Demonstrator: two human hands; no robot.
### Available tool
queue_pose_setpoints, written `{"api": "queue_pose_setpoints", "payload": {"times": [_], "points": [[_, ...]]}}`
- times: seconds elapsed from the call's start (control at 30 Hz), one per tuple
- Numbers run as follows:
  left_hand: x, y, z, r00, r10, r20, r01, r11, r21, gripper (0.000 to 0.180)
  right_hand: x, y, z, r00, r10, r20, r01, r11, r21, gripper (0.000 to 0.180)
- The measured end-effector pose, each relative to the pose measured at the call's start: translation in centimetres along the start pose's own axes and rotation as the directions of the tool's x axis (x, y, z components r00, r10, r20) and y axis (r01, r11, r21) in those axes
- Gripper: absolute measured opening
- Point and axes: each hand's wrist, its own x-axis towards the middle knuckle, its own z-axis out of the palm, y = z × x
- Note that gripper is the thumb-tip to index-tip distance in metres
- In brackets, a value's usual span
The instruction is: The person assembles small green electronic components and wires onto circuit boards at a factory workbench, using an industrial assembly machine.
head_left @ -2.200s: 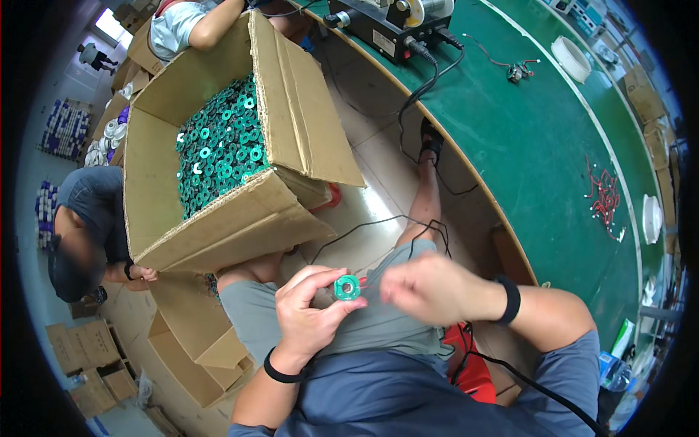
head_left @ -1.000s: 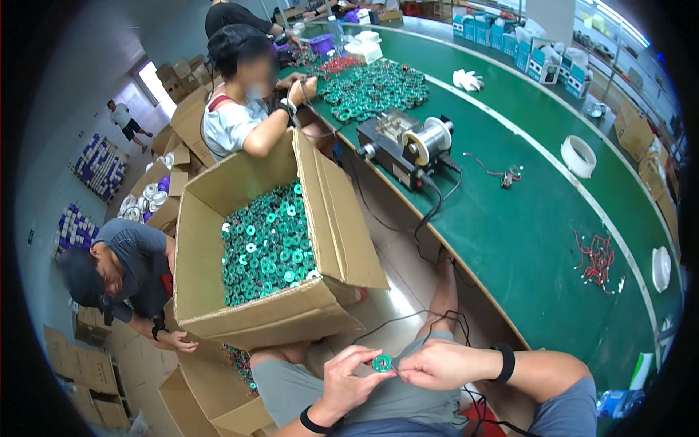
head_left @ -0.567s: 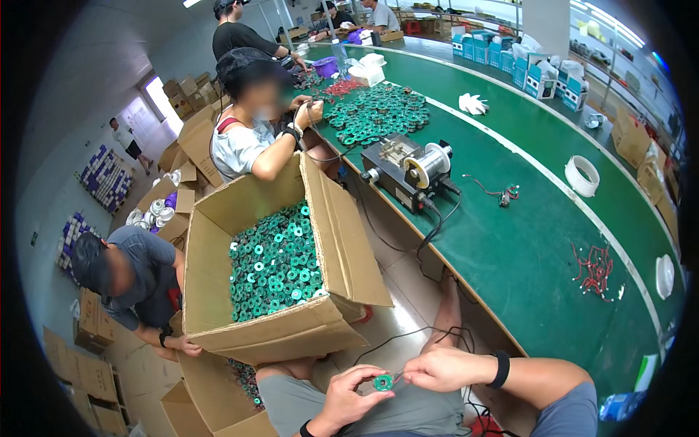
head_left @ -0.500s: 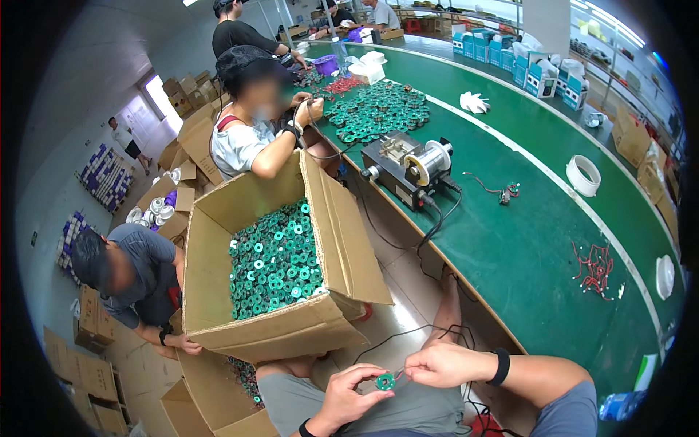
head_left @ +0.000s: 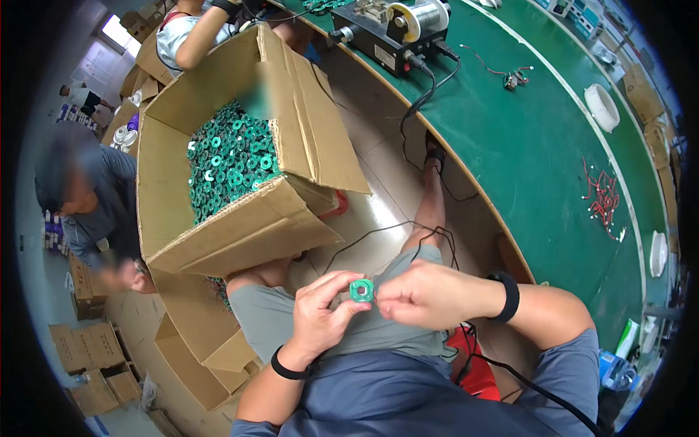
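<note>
Above my lap, my left hand [head_left: 320, 309] pinches a small green ring-shaped part [head_left: 362, 290] between thumb and fingers, its round hole facing up. My right hand [head_left: 433, 293] is just to the right of it, with thumb and fingers closed together. Whatever sits in those right fingertips is too small and blurred to make out. Beyond my knees stands a large open cardboard box [head_left: 211, 247], holding a heap of similar green ring parts [head_left: 234, 156]. Both my wrists wear black bands.
A green worktable [head_left: 502, 160] curves along the right. On it are a black machine with a wire spool [head_left: 419, 20], a bundle of red wires [head_left: 603, 200] and a white ring [head_left: 602, 108]. A black cable [head_left: 364, 237] loops over my leg. A co-worker [head_left: 102, 189] is at the left.
My view has tipped downward, so the box, table and hands sit higher in the picture. The green part remains in my left hand; my right fingers stay closed beside it.
</note>
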Motion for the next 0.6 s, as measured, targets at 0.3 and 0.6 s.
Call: {"api": "queue_pose_setpoints", "payload": {"times": [0.3, 0.6], "points": [[0.2, 0.3, 0.5, 0.983, 0.177, -0.043, -0.169, 0.973, 0.156, 0.036, -0.8, 1.5, 0.1, 0.999, -0.037, -0.029, 0.035, 0.997, -0.065, 0.012], [0.3, 0.3, 0.3, 0.988, 0.152, 0.006, -0.151, 0.976, 0.159, 0.033, -0.3, 1.4, -0.1, 0.994, 0.036, -0.104, -0.044, 0.996, -0.081, 0.013]]}}
